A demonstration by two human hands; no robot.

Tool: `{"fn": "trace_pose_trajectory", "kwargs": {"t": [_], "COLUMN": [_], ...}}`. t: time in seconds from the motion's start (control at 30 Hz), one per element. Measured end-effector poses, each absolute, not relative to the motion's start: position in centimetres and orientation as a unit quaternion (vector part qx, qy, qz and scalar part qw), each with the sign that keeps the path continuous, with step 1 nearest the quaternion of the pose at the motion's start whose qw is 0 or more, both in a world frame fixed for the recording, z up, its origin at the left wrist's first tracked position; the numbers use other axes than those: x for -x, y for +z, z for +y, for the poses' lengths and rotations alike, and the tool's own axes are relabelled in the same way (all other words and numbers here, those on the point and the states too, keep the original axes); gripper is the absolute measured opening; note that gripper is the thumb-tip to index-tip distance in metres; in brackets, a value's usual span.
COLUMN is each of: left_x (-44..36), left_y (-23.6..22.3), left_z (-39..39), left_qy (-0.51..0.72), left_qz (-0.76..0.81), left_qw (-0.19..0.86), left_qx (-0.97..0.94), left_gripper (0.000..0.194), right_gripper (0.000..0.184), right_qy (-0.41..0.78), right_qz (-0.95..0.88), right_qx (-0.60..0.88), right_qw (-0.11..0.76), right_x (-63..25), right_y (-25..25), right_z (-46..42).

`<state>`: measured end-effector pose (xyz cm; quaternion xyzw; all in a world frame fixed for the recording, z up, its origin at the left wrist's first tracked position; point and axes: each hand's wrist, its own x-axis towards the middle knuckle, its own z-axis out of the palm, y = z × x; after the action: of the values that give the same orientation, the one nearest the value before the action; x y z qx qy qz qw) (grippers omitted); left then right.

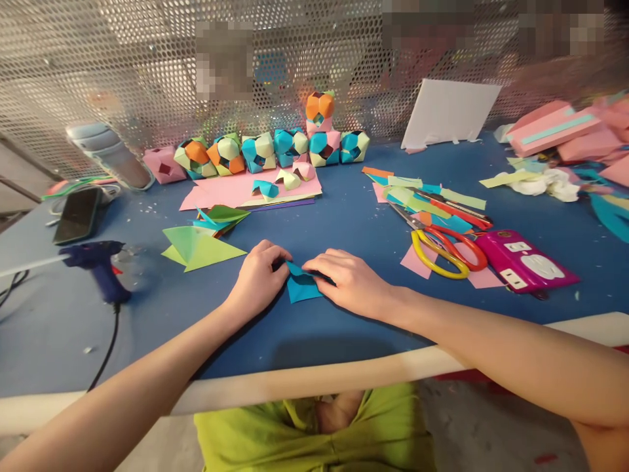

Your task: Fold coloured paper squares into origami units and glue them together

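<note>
A small square of blue paper [302, 288] lies on the blue tabletop between my hands, its far edge folded over. My left hand [263, 275] pinches the paper's left far corner, fingers curled. On the other side, my right hand [344, 278] presses the right part of the fold with bent fingers, hiding that corner. Left of my left hand are green folded sheets [204, 252]. Behind the hands, small folded pieces in blue [265, 189] and pale yellow [289, 179] rest on a stack of pink paper [221, 190].
A row of folded paper balls [258, 153] stands along the mesh panel. To the left are a glue gun [101, 265], a phone [77, 215] and a bottle [111, 154]. Scissors [442, 252], paper strips [417, 196] and a purple case [528, 262] lie to the right.
</note>
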<state>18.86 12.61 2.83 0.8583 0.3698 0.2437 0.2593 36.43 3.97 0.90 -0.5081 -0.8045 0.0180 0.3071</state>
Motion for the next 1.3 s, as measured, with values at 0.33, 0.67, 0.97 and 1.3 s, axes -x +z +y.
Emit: {"fn": "trace_pose_trajectory", "kwargs": {"t": [0.33, 0.67, 0.97, 1.3], "left_x": [-18.7, -18.6, -18.9, -19.7], "left_y": [2.7, 2.7, 3.5, 4.4], "left_z": [13.2, 13.4, 12.8, 10.5], "left_qy": [0.229, 0.232, 0.325, 0.314], "left_qz": [0.367, 0.363, 0.375, 0.353], "left_qw": [0.269, 0.277, 0.417, 0.704], "left_qx": [-0.861, -0.859, -0.762, -0.531], "left_gripper": [0.022, 0.020, 0.015, 0.036], "right_gripper": [0.018, 0.023, 0.010, 0.019], "right_qy": [-0.069, -0.117, 0.176, 0.327], "right_qz": [-0.842, -0.849, -0.671, -0.530], "right_qx": [0.494, 0.484, 0.617, 0.637], "right_qw": [0.207, 0.179, 0.373, 0.454], "right_x": [-36.3, -36.2, -36.8, -36.4], "right_y": [1.9, 2.8, 2.8, 3.4], "right_z": [3.3, 2.6, 3.9, 4.5]}}
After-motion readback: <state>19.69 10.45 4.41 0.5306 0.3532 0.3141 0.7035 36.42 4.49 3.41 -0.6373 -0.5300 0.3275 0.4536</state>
